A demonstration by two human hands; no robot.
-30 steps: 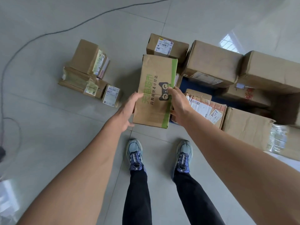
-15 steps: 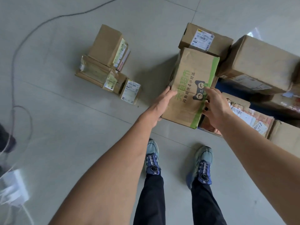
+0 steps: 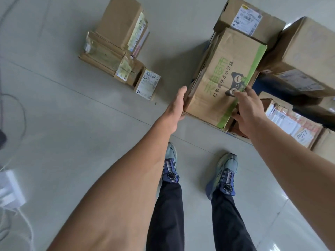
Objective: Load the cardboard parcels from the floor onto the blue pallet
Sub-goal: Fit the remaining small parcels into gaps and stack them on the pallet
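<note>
- The green-printed parcel (image 3: pixel 224 78) is held between both hands at the near left corner of the blue pallet (image 3: pixel 270 87). Its near end overlaps a taped parcel (image 3: pixel 290 122). I cannot tell whether it rests on anything.
- The left hand (image 3: pixel 176 105) has straight fingers held together, with the palm pressed flat on the parcel's left side. This is the same hold as 0.5 s ago.
- The right hand (image 3: pixel 248 105) wraps the near right corner. Its fingers lie bent over the top face by the green stripe and the thumb is down on the near end. The grip is unchanged.
- The view has tipped down since 0.5 s ago. The parcel, the hands and the floor parcels (image 3: pixel 116 46) all sit higher in frame, and both shoes (image 3: pixel 170 160) show in full.
- The held parcel has not shifted against the labelled parcel (image 3: pixel 250 17) behind it.
- The large parcel (image 3: pixel 308 51) on the right is now cut off by the frame edge.
- The small labelled box (image 3: pixel 147 83) is on the floor, well apart from the pallet.
</note>
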